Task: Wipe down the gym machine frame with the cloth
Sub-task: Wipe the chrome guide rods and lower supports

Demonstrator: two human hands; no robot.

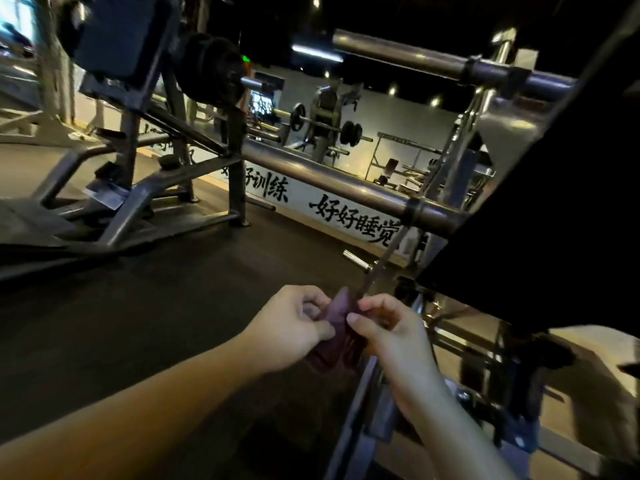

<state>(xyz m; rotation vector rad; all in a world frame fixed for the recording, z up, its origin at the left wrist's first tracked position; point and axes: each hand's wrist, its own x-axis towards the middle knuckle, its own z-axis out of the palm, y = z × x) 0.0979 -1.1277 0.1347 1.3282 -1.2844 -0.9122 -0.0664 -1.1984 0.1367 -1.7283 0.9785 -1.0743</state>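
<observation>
Far to our left stands another weight machine [145, 109] with a black plate [211, 69] loaded on it, well apart from us and no part of this job; the dark floor [156, 289] runs between. Our left hand [291, 329] has thumb and curled fingers pinched shut on the left edge of the dark reddish cloth [341, 336]; we judge the grip is there to steady it. The cloth hangs bunched between both hands, low in view, just in front of the thin slanted bar [379, 268]. Our right hand [391, 336] pinches the cloth's right edge, thumb on top, other fingers curled under; it looks as though we are folding or refreshing the cloth for the next pass. To the right, the gym machine frame [349, 187] with its long steel tube crosses above, near enough to reach; the black pad [554, 202] looms beside it.
</observation>
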